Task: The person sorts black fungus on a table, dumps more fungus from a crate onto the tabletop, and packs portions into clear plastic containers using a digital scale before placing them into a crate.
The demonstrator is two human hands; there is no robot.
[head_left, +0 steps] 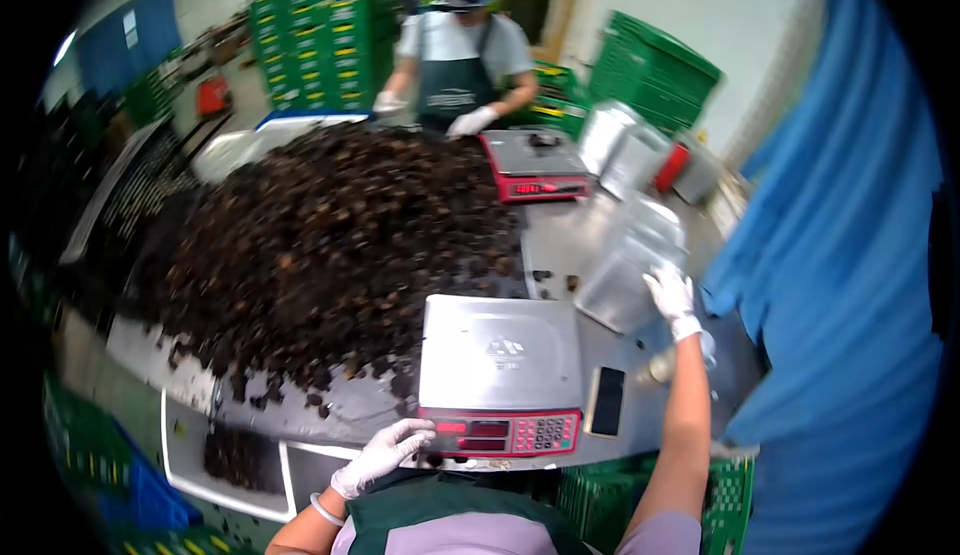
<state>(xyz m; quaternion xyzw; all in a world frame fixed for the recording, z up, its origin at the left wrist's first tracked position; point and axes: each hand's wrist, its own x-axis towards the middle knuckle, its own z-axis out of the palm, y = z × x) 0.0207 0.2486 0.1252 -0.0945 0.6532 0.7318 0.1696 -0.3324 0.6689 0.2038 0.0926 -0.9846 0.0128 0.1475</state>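
Note:
My left hand (385, 455), in a white glove, rests at the front left corner of the near scale (500, 355). Its fingers are stretched out and hold nothing. The scale has a bare silver plate and a red front panel with a keypad. On the right, my gloved right hand (671, 293) touches the side of some clear plastic trays (630, 260), fingers apart. Blur hides how firmly they touch. A phone (606, 402) lies beside the scale. A big heap of small dark brown pieces (340, 225), of a kind I cannot make out, covers the table's left part.
Across the table stands a co-worker (455, 65) in white gloves, behind a second red scale (537, 167) bearing a few dark pieces. More clear containers (622, 145) stand beyond my right hand. A blue curtain (840, 255) hangs at right. Green crates (650, 70) are stacked behind.

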